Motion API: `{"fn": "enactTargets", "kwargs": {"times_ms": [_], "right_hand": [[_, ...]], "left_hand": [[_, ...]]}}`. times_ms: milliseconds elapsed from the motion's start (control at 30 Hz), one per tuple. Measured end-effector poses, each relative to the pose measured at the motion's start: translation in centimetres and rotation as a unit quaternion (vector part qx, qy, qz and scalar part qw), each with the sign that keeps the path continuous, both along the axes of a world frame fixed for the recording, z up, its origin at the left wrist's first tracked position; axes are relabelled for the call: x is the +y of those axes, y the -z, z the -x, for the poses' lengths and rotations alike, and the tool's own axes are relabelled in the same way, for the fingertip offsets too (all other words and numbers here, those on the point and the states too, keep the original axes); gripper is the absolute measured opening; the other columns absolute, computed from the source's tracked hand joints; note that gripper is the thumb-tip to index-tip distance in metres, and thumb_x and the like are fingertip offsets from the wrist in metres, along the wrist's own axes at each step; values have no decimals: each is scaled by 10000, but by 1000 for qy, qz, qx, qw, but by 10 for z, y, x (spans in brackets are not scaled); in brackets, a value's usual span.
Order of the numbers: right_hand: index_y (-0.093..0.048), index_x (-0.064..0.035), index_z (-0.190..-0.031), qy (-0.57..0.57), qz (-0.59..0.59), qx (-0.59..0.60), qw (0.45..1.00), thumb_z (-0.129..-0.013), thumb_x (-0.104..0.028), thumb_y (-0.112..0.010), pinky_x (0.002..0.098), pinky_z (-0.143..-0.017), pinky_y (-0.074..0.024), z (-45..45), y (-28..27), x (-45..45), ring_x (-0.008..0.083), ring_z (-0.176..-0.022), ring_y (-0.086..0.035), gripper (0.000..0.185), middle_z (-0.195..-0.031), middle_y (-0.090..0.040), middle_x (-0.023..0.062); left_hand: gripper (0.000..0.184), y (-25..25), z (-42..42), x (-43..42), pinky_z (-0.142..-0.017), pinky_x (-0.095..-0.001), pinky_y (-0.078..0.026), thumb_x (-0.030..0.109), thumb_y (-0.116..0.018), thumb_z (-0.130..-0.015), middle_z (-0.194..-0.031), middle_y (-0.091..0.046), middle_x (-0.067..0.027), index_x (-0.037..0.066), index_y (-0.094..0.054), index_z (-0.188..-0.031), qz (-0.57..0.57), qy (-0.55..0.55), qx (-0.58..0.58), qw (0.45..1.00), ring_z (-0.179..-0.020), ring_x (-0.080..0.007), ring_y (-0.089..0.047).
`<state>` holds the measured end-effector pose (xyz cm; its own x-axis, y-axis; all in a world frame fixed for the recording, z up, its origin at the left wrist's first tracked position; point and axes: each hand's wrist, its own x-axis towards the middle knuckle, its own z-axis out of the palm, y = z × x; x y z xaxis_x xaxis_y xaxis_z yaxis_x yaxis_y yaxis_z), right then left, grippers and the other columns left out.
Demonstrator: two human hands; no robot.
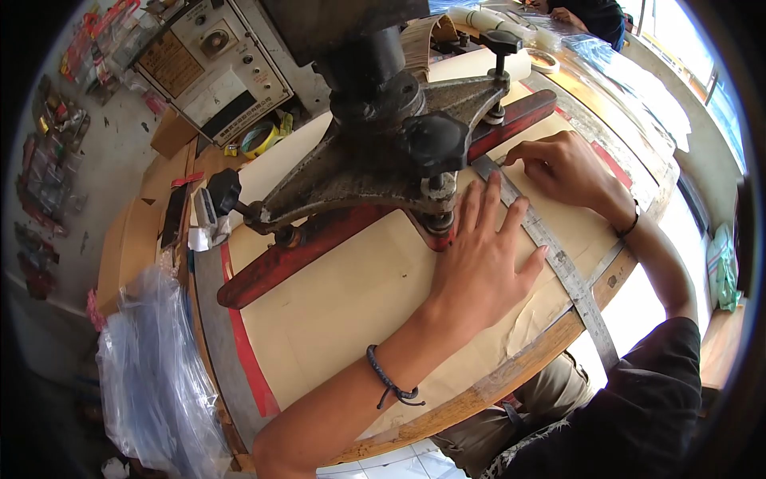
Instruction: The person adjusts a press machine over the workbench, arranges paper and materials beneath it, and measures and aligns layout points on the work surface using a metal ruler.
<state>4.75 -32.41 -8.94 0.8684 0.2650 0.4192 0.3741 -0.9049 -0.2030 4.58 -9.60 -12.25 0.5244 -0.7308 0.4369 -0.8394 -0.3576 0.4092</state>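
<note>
My left hand (pixel 483 259) lies with its fingers spread on the tan sheet (pixel 343 295), just left of a metal ruler (pixel 554 254). Its fingertips reach close to the red bar (pixel 311 247) of the press head (pixel 383 160). On the ruler's other side, near its far end, my right hand (pixel 568 172) rests with bent fingers. The fingers curl down toward the sheet, and what they hold, if anything, is hidden. The ruler slants from under the press to past the table's wooden edge (pixel 479 391).
A control box (pixel 215 64) stands at the back left, with tape rolls (pixel 259 140) beside it. Clear plastic bags (pixel 155 383) hang at the left edge. Black knobs (pixel 435 144) jut from the press. Another person's hand (pixel 568 17) is at the far end.
</note>
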Motion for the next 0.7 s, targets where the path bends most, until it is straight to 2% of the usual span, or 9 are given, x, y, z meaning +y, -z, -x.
{"fn": "enactTargets", "kwargs": {"times_ms": [100,200,300,333,433,467,700], "right_hand": [[-737,-109,-1009,-17,0,-20,1000,-822,-32,-590,408,-570,-477,-1,1,-2,283,-560,-604,251,-609,-616,111],[-726,-108,-1019,-11,-63,-71,995,-846,-16,-589,395,-559,-470,1,-3,4,271,-533,-588,239,-577,-584,106],[-712,-105,-1032,71,-119,-25,990,-863,-3,-589,384,-552,-466,11,-20,16,260,-507,-572,232,-556,-561,101],[-704,-102,-1045,62,-119,-34,990,-865,-26,-589,400,-554,-468,10,-17,16,274,-497,-570,227,-549,-557,105],[-704,-96,-1049,-2,18,9,1000,-863,-47,-584,422,-562,-473,2,-5,3,297,-515,-584,227,-562,-574,115],[-708,-94,-1049,-8,-13,16,1000,-855,-59,-581,440,-568,-475,2,-5,4,317,-536,-600,234,-579,-593,125],[-703,-89,-1047,-7,-9,31,999,-875,-63,-582,439,-570,-478,3,-7,3,319,-550,-612,212,-591,-607,128]], "left_hand": [[612,-1,0,0,-1173,-570,-244,390,-630,-936,-1522,-345,-341,-5,-491,-1382,-4,-3,0,1000,-1409,-499,-323],[614,-1,0,0,-1173,-568,-245,393,-630,-937,-1524,-341,-341,-3,-491,-1386,-10,-4,-4,1000,-1407,-500,-326],[620,0,0,0,-1174,-566,-246,394,-632,-936,-1525,-339,-342,-4,-489,-1390,-12,-5,-6,1000,-1405,-502,-329],[622,0,0,0,-1174,-565,-246,394,-633,-936,-1525,-339,-342,-6,-488,-1391,-12,-5,-7,1000,-1404,-502,-330],[628,-3,0,-1,-1173,-564,-248,395,-637,-934,-1521,-344,-342,-10,-487,-1390,-14,-4,-4,1000,-1402,-501,-331],[629,-4,0,-1,-1173,-565,-248,395,-638,-933,-1519,-345,-341,-12,-486,-1389,-14,-3,-5,1000,-1401,-501,-331],[627,-2,0,-2,-1174,-569,-245,392,-639,-933,-1514,-343,-348,-10,-486,-1388,4,-2,-6,1000,-1402,-505,-328]]}}
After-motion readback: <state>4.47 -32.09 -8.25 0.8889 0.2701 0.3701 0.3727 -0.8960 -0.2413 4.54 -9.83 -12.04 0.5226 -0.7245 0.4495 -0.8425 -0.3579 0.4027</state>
